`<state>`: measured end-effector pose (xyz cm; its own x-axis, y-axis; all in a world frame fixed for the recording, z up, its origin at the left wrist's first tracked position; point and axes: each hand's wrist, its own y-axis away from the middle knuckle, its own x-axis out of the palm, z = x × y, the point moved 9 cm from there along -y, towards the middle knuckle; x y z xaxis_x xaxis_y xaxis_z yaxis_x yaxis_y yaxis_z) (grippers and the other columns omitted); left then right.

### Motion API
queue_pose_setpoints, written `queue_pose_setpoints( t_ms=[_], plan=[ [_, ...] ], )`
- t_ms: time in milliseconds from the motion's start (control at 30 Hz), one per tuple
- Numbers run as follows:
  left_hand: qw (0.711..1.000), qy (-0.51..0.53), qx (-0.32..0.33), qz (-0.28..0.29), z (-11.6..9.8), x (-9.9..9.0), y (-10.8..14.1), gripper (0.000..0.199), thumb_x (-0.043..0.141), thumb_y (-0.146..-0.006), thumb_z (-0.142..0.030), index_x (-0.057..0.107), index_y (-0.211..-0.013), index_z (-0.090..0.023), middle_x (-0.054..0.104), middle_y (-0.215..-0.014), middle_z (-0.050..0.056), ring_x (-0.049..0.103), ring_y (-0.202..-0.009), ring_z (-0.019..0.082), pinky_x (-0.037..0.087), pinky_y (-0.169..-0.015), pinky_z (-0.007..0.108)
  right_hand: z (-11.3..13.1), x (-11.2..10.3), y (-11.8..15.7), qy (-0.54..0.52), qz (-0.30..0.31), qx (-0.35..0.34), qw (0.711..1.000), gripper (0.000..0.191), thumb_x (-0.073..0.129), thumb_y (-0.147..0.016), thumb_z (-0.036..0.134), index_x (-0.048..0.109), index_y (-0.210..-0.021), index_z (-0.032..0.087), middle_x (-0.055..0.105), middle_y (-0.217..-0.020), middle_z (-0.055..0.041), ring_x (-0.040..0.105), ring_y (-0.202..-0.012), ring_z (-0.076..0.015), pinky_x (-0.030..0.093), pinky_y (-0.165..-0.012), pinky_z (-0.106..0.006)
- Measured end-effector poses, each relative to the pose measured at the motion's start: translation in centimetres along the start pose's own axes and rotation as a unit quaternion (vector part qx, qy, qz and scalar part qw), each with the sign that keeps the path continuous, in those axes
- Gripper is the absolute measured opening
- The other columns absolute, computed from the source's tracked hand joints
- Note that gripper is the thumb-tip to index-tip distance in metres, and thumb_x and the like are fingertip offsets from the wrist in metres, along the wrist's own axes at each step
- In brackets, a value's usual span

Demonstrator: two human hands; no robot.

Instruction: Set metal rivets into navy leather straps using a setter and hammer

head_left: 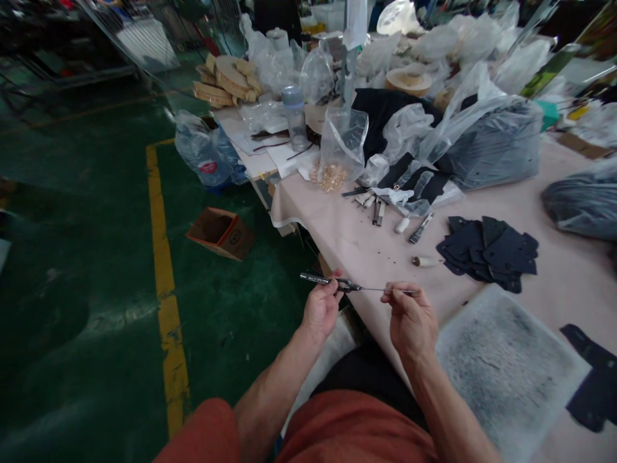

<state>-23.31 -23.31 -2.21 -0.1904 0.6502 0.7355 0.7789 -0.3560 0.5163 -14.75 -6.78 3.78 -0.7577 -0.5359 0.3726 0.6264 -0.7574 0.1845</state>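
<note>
Near the table's front edge, my left hand is closed around a dark pen-like tool with pale lettering. A thin metal rod extends from the tool's right end. My right hand pinches the far end of that rod. Both hands are held at about the same height, a short way apart. To their right on the table lie a small white spool and a pile of dark cut pieces.
A pale, scuffed board lies right of my right forearm. Small tools, a bag of gold-coloured bits and bulky plastic bags cover the table's back. An open cardboard box stands on the green floor at left.
</note>
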Motion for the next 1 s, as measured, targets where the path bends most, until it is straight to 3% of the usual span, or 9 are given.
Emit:
queue_pose_setpoints(
  t_ms=[167, 367, 600, 700, 900, 1000],
  plan=[
    [0.998, 0.041, -0.047, 0.0, 1.0, -0.1, 0.0, 0.005, 0.068, -0.075, -0.008, 0.071, -0.076, -0.012, 0.074, -0.097, 0.009, 0.066, -0.092, 0.018, 0.042, -0.104, 0.04, -0.1, 1.6, 0.0, 0.018, 0.065, 0.006, 0.998, 0.007, 0.067, -0.074, 0.021, 0.061, -0.075, 0.018, 0.062, -0.076, 0.0006, 0.056, -0.061, -0.0109, 0.045, -0.06, -0.026],
    [0.996, 0.06, -0.065, -0.002, 1.4, -0.6, 0.0, 0.007, 0.068, -0.073, -0.007, 0.069, -0.069, -0.012, 0.074, -0.094, 0.009, 0.067, -0.095, 0.02, 0.039, -0.108, 0.042, -1.1, 2.4, 1.3, 0.117, 0.13, 0.0, 0.985, 0.01, 0.068, -0.08, 0.026, 0.065, -0.085, 0.018, 0.065, -0.083, -0.0009, 0.061, -0.073, -0.0142, 0.048, -0.075, -0.032],
    [0.994, 0.071, -0.081, -0.008, 1.6, -1.1, -0.1, 0.006, 0.069, -0.075, -0.009, 0.068, -0.069, -0.012, 0.073, -0.098, 0.011, 0.066, -0.099, 0.023, 0.039, -0.107, 0.043, 2.1, 1.4, 1.2, 0.112, 0.055, -0.093, 0.988, 0.005, 0.066, -0.081, 0.023, 0.063, -0.083, 0.019, 0.063, -0.082, -0.0008, 0.058, -0.068, -0.0133, 0.046, -0.066, -0.03],
    [0.989, 0.091, -0.115, -0.009, 2.2, -1.1, -0.1, 0.006, 0.067, -0.078, -0.012, 0.068, -0.072, -0.013, 0.073, -0.098, 0.011, 0.066, -0.102, 0.024, 0.04, -0.106, 0.045, 3.0, 2.4, 1.8, 0.13, 0.071, -0.113, 0.982, 0.003, 0.064, -0.083, 0.022, 0.063, -0.084, 0.019, 0.063, -0.082, -0.0006, 0.057, -0.069, -0.0138, 0.046, -0.066, -0.03],
    [0.979, 0.132, -0.156, 0.01, 2.6, -0.5, 0.3, 0.012, 0.059, -0.085, -0.019, 0.069, -0.083, -0.014, 0.072, -0.102, 0.012, 0.062, -0.116, 0.028, 0.038, -0.108, 0.054, 6.9, 5.3, 4.5, 0.186, 0.098, -0.248, 0.946, 0.005, 0.056, -0.087, 0.019, 0.06, -0.089, 0.022, 0.061, -0.085, -0.001, 0.056, -0.075, -0.0156, 0.044, -0.069, -0.032],
    [0.98, 0.124, -0.153, 0.026, 2.1, 0.1, 0.5, 0.013, 0.059, -0.083, -0.02, 0.07, -0.079, -0.015, 0.073, -0.103, 0.013, 0.059, -0.121, 0.03, 0.038, -0.108, 0.055, 7.8, 6.4, 4.7, 0.216, 0.116, -0.25, 0.937, 0.007, 0.054, -0.088, 0.018, 0.059, -0.089, 0.023, 0.06, -0.084, -0.0007, 0.056, -0.074, -0.0155, 0.044, -0.069, -0.032]
  ],
)
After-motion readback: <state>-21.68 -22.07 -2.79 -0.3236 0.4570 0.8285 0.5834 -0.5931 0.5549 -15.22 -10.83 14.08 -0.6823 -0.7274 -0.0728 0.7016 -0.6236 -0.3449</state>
